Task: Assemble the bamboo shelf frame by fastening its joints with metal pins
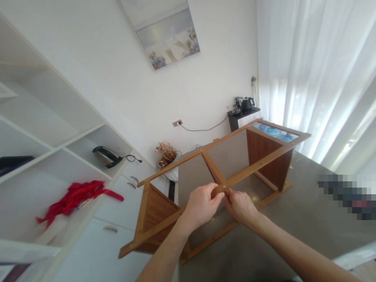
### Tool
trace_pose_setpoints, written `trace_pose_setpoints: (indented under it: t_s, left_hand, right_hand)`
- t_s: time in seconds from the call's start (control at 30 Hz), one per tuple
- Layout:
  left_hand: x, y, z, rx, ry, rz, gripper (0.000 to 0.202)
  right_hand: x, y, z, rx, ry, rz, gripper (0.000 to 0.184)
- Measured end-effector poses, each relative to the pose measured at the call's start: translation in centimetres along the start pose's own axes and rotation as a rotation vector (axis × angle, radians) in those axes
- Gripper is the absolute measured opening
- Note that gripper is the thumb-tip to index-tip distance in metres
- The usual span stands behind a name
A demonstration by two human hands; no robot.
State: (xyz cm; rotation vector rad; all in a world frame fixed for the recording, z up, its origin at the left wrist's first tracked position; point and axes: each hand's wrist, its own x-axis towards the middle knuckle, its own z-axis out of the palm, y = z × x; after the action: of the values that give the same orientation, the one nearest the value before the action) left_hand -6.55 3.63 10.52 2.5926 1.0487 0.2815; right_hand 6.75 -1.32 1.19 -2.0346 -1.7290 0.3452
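Note:
A brown wooden shelf frame point(252, 169), with slim rails and solid panels at both ends, lies on a grey table point(317, 211). My left hand point(202, 203) is closed around its near upper rail, thumb on top, beside the joint where a middle crossbar point(214, 166) meets it. Just right of that joint, my right hand point(242, 207) has its fingers curled against the underside of the same rail. Its fingertips are hidden there. A small round screw head shows on the rail between my hands.
To the left stands a white shelf unit point(82, 135) holding a kettle point(106, 156) and red ribbon point(79, 197). Dried plants point(167, 154) are behind the frame. A black appliance point(246, 103) sits on a small cabinet near sheer curtains point(317, 78). A blurred dark patch point(346, 196) is at right.

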Motion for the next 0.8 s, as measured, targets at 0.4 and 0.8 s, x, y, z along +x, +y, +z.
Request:
trace_pose_setpoints:
  t_s: [0.4,0.8]
  left_hand:
    - [0.00,-0.33,0.06,-0.033,-0.030,-0.028,0.022]
    - [0.47,-0.53,-0.02,0.250,-0.015,0.254,0.042]
  right_hand:
    - [-0.08,-0.28,-0.12,-0.014,-0.020,0.013,0.027]
    - [0.40,-0.68,-0.48,-0.080,-0.018,0.022,0.034]
